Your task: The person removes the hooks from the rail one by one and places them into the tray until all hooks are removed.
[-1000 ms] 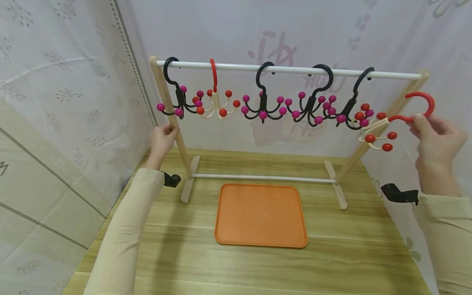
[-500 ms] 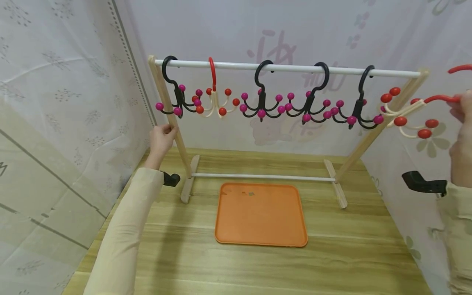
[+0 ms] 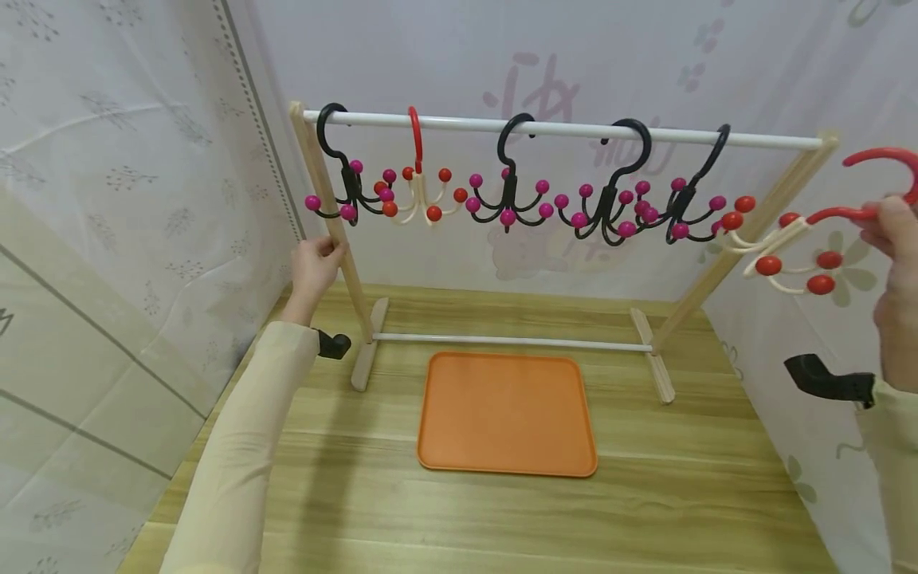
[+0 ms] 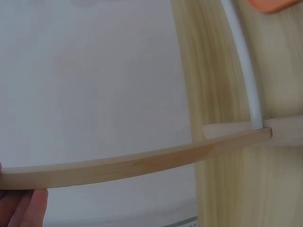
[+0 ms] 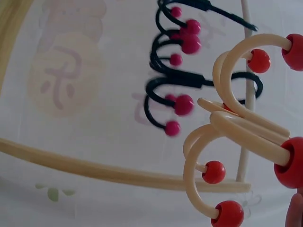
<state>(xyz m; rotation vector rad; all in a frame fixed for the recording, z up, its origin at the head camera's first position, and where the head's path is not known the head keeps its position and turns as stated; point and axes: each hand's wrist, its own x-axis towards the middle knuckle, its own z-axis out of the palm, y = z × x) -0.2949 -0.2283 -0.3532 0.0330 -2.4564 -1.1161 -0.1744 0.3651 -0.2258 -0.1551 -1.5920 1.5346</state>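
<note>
My left hand [image 3: 314,271] grips the left wooden post [image 3: 355,291] of a clothes rack partway up; the left wrist view shows fingertips [image 4: 35,208] against that post. Off the right end of the rack, my right hand [image 3: 900,263] holds a multi-hook hanger [image 3: 778,237] by its red hook. Its cream arms, tipped with red balls, point left and stay apart from the rail. In the right wrist view these cream arms [image 5: 246,132] fill the right side, with only a sliver of fingers at the edge. Part of the right hand lies outside the head view.
From the white top rail [image 3: 459,124] hang several black hangers with pink balls, such as the rightmost one [image 3: 684,199], plus one red-and-cream hanger [image 3: 418,175]. An orange tray [image 3: 508,414] lies on the wooden table [image 3: 502,518] before the lower bar [image 3: 509,341]. Patterned curtains surround it.
My right hand has carried the red-and-cream hanger rightward, away from the rack, then slightly back left and down. The right black hangers sway on the rail. My left hand stays on the post.
</note>
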